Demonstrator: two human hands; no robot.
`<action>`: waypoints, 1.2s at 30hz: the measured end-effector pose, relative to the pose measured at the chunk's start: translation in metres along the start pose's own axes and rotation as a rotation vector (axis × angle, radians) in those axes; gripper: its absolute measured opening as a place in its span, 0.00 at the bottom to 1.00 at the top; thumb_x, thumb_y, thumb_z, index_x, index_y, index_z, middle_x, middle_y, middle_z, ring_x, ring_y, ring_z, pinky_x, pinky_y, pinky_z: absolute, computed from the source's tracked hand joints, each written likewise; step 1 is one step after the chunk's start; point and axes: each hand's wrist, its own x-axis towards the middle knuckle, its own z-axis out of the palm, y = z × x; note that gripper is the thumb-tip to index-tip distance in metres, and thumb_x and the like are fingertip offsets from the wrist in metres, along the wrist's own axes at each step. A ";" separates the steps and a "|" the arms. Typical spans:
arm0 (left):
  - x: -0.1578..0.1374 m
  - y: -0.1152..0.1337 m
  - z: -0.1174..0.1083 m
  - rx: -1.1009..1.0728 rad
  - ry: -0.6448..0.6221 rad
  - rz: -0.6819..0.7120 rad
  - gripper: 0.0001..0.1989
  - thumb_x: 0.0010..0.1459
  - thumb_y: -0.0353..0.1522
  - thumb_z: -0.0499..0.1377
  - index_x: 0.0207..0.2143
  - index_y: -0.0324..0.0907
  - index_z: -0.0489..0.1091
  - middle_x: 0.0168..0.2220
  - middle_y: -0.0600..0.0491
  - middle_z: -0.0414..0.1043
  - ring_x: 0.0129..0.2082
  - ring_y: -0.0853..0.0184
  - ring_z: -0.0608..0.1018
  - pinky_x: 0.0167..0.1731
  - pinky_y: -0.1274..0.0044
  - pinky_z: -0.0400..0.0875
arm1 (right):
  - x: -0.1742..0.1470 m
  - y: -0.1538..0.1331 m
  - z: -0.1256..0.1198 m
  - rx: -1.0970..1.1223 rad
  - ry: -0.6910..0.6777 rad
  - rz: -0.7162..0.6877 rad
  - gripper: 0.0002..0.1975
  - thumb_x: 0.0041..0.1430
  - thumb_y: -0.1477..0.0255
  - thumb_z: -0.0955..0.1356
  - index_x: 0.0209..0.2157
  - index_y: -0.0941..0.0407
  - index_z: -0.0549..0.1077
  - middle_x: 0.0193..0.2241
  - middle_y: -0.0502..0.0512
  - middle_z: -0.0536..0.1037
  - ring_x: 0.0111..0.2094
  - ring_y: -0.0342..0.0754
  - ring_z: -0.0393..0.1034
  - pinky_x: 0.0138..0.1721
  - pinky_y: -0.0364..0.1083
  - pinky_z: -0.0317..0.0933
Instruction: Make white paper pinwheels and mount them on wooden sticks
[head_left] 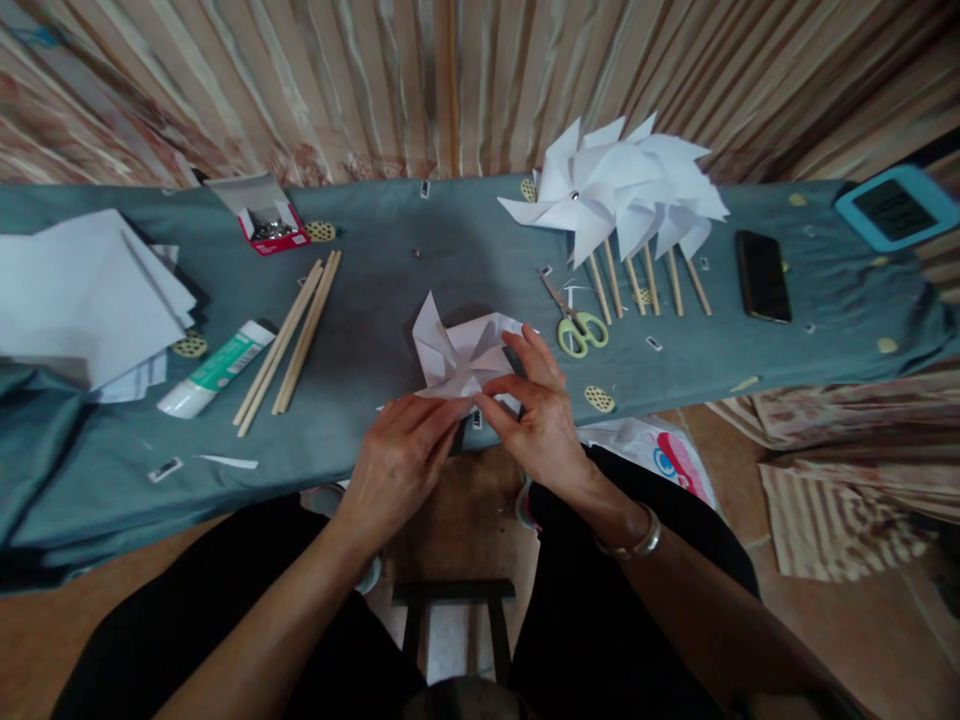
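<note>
A white paper pinwheel (pixel 466 347) lies at the front middle of the cloth-covered table, its blades partly folded in toward the centre. My left hand (pixel 401 445) is closed on its near left edge, fingers pressed together. From the right, my right hand (pixel 538 412) pinches the near edge of the paper between thumb and index finger, its other fingers curved over the right blade. Both hands hide the pinwheel's near corners. Green-handled scissors (pixel 581 330) lie just right of the pinwheel.
Several finished pinwheels on sticks (pixel 622 190) overlap at the back right, near a phone (pixel 763 276) and a blue-framed device (pixel 896 208). Leftward are wooden sticks (pixel 281 345), a glue tube (pixel 217 368), an open red box of small metal pieces (pixel 274 225) and white paper sheets (pixel 90 295).
</note>
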 end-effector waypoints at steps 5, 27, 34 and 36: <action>0.001 -0.003 0.004 -0.076 0.026 -0.046 0.10 0.63 0.28 0.55 0.42 0.35 0.75 0.38 0.45 0.78 0.38 0.63 0.79 0.40 0.72 0.76 | 0.000 -0.002 -0.001 -0.045 -0.010 -0.004 0.07 0.61 0.69 0.68 0.32 0.54 0.77 0.62 0.57 0.66 0.67 0.58 0.50 0.63 0.63 0.52; 0.008 -0.006 0.007 -0.180 -0.022 -0.227 0.12 0.62 0.29 0.54 0.43 0.40 0.76 0.41 0.47 0.78 0.41 0.63 0.80 0.44 0.71 0.77 | -0.001 -0.002 -0.007 -0.266 -0.146 -0.227 0.17 0.62 0.76 0.60 0.50 0.55 0.71 0.65 0.61 0.58 0.69 0.59 0.42 0.61 0.61 0.52; 0.009 -0.006 0.008 -0.188 -0.012 -0.232 0.11 0.61 0.27 0.55 0.42 0.39 0.76 0.40 0.47 0.78 0.39 0.64 0.80 0.42 0.73 0.77 | 0.001 -0.002 -0.005 -0.278 -0.228 -0.189 0.19 0.63 0.76 0.59 0.54 0.52 0.68 0.66 0.58 0.56 0.70 0.58 0.38 0.61 0.62 0.50; 0.009 -0.006 0.008 -0.191 -0.015 -0.229 0.11 0.61 0.27 0.55 0.42 0.38 0.76 0.40 0.47 0.78 0.39 0.64 0.80 0.42 0.72 0.77 | 0.001 -0.003 -0.004 -0.292 -0.232 -0.191 0.19 0.63 0.75 0.59 0.53 0.53 0.69 0.66 0.59 0.56 0.70 0.59 0.38 0.61 0.62 0.50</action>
